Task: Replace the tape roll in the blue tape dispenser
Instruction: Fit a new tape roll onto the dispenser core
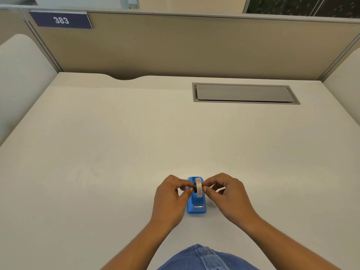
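Note:
A small blue tape dispenser (196, 204) stands on the white desk near its front edge, with its metal cutter toward me. A whitish tape roll (198, 187) on a dark hub sits upright over the dispenser's cradle. My left hand (171, 195) pinches the dark hub on the roll's left side. The right side of the roll is pinched by my right hand (227, 193), between thumb and forefinger. Whether the roll rests in the cradle or hangs just above it, I cannot tell.
The white desk (116, 152) spreads out around the dispenser. A grey cable hatch (243, 93) is set into it at the back right. Beige partition walls close the back and sides, with a blue "383" sign (61, 20) at the top left.

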### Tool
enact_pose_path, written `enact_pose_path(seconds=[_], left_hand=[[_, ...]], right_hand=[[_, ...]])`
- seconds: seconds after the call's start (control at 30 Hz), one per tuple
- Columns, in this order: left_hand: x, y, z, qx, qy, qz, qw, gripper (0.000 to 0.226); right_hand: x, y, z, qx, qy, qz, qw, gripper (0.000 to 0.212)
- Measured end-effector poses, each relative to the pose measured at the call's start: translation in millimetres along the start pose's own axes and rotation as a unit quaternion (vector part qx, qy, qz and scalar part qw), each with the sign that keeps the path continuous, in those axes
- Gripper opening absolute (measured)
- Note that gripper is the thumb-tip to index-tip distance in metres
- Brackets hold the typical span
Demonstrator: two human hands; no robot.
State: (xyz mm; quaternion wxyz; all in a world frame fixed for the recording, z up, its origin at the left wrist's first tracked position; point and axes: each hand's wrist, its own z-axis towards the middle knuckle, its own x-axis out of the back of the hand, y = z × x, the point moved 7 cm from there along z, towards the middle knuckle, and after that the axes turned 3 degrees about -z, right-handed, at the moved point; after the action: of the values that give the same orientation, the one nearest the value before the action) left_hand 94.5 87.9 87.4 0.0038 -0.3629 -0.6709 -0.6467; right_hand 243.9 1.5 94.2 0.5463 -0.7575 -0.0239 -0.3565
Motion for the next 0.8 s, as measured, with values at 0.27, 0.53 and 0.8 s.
enact_pose_path(seconds=[0.27,0.53,0.8], left_hand=[[-9.9,-12.0,19.8,0.008,0.017,0.033,0.999,0.01],[-20.6,-23.3,21.4,0.015,0.016,0.037,0.999,0.008],[-21.9,-30.6,21.0,0.015,0.032,-0.015,0.999,0.024]], right_hand=[[-10.6,13.6,19.9,0.003,0.002,-0.044,0.999,0.014],[-15.2,25.2,20.4,-0.001,-0.009,-0.073,0.997,0.012],[-16.4,27.2,21.9,-0.008,-0.009,-0.079,0.997,0.013]])
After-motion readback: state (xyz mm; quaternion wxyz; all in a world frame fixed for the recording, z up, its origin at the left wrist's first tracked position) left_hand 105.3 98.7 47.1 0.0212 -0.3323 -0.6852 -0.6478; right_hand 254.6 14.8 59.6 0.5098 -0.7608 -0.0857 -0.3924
